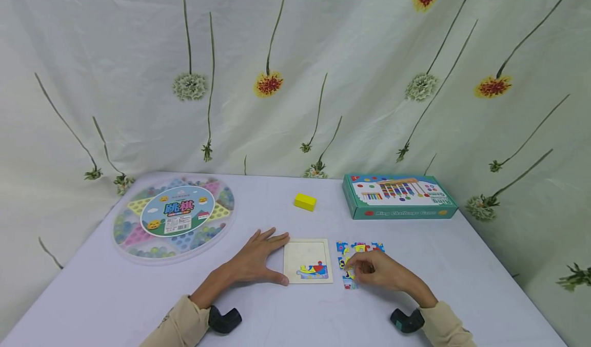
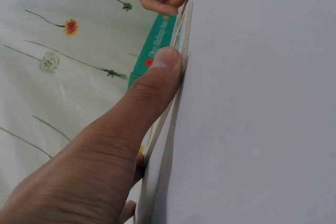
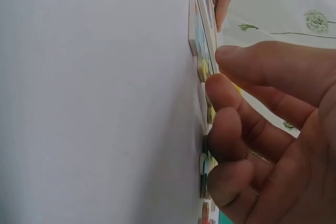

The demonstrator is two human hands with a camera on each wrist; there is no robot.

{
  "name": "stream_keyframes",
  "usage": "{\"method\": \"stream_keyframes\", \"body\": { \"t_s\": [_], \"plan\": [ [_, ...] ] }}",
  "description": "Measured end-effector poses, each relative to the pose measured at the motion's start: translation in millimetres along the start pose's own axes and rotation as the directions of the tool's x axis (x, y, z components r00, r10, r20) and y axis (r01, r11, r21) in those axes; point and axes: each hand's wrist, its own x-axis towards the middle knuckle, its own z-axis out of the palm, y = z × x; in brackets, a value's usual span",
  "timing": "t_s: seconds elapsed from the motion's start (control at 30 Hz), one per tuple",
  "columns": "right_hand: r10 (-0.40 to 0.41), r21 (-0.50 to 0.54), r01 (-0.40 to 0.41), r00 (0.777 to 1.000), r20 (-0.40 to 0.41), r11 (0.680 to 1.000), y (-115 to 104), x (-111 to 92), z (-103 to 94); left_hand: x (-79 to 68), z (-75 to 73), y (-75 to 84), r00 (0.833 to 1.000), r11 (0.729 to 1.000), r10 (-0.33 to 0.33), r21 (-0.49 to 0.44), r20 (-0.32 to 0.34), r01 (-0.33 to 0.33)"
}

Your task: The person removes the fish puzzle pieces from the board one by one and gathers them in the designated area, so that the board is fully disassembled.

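My left hand (image 1: 258,257) lies at the left side of a square wooden puzzle board (image 1: 302,252), fingers spread, with fingertips and thumb at its edge. In the left wrist view the thumb (image 2: 152,85) presses against the board's edge. Joined colourful jigsaw pieces (image 1: 318,271) lie in the board's lower right corner. To the right of the board, my right hand (image 1: 380,271) hovers low over several loose jigsaw pieces (image 1: 341,247), hiding some. Its fingers (image 3: 226,129) are loosely bent, and a gap shows between thumb and index finger with nothing visible in it.
A yellow block (image 1: 305,201) sits behind the board. At the back left lies a round Chinese checkers set (image 1: 177,211) with marbles. A green game box (image 1: 399,197) stands at the back right. Flowered cloth (image 1: 295,80) hangs behind the white table (image 1: 286,319).
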Motion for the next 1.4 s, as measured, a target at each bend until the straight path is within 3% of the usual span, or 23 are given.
{"method": "stream_keyframes", "body": {
  "t_s": [0.37, 0.63, 1.03, 1.4],
  "plan": [
    [0.0, -0.066, -0.004, 0.998, -0.061, 0.998, -10.1, 8.1, 1.5, -0.8, -1.3, 1.2, 1.0, 1.0, 0.009, 0.004, -0.007, -0.009],
    [-0.018, -0.084, 0.012, 0.998, -0.061, 0.996, -23.1, 27.6, 6.5, -3.1, -1.0, 2.0, 1.0, 1.0, 0.007, -0.001, -0.003, -0.007],
    [-0.095, -0.068, 0.098, 0.994, 0.049, 0.993, -41.4, 63.9, 24.4, -3.1, -1.4, 2.1, 1.0, 1.0, 0.009, 0.002, 0.0, -0.009],
    [-0.086, -0.11, 0.097, 0.992, 0.096, 0.989, -44.1, 66.6, 26.7, -1.3, -3.4, 2.0, 1.0, 1.0, 0.013, 0.012, -0.001, -0.013]
  ]
}}
